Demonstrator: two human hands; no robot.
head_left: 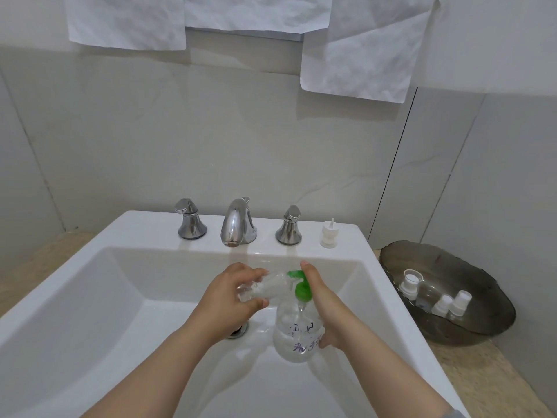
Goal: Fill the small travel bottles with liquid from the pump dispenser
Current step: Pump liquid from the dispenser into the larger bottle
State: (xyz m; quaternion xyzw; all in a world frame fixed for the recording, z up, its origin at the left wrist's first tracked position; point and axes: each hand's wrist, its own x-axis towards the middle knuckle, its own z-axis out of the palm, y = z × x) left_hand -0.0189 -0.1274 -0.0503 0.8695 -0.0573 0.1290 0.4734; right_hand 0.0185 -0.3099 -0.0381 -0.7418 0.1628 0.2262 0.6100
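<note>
Just above the drain [238,330] of a white sink [144,233], a small clear travel bottle [265,286] is held almost on its side in the left hand [229,292], whose fingers and thumb are curled round its base end, its open mouth turned rightward toward the green pump head [301,289] of a pump dispenser [297,336]. The dispenser, a clear round-bodied bottle marked with purple handwriting, is gripped upright in the right hand [322,306], the thumb wrapped low round the body and one finger stretched up past the pump head. The deciding relation is found at the spout: the travel bottle's long axis is laid left to right, its mouth touching or just beside the green nozzle, so the press is judged to fall to the right hand, the nearer one, while the neck must be held in line by the left. Whether the nozzle is truly inside the mouth cannot be told. A white cap [327,235] is stood at the sink's back right corner. Three white-topped small bottles [442,303] are seen in a dark glass bowl [482,324] on the counter [470,378] beside the sink's right edge, so the filling is judged unfinished.
</note>
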